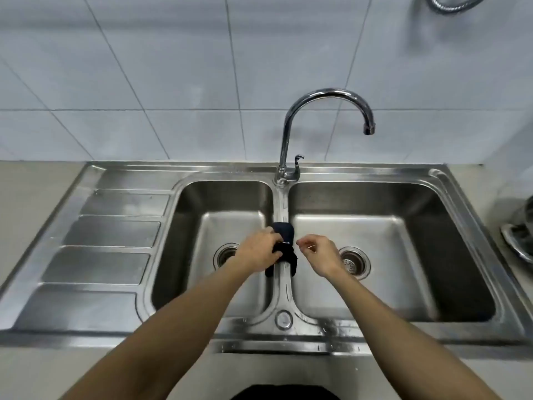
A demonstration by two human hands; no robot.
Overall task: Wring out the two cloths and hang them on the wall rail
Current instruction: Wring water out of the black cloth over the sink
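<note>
Double steel sink (461, 197), two basins split by a narrow divider ridge (281, 206). Dark cloth (284, 243) lies draped over that ridge, its ends hanging a little into both basins; only one cloth is visible. Left hand (258, 249) sits just left of the ridge, fingers closed on the cloth's left side. Right hand (318, 252) is just right of the ridge, loosely curled, fingertips near the cloth but apart from it, holding nothing. Gooseneck tap (323, 96) rises from the far end of the ridge, spout arching over the right basin, small lever (297, 164) beside its base. Each basin has a drain (354, 259) partly hidden behind a wrist. Ribbed drainboard (109, 235) far left of the ridge. Metal pot edge (519, 241) far right, cut by the frame. Tiled wall (144, 82) behind; hose loop (450, 4) top right.
</note>
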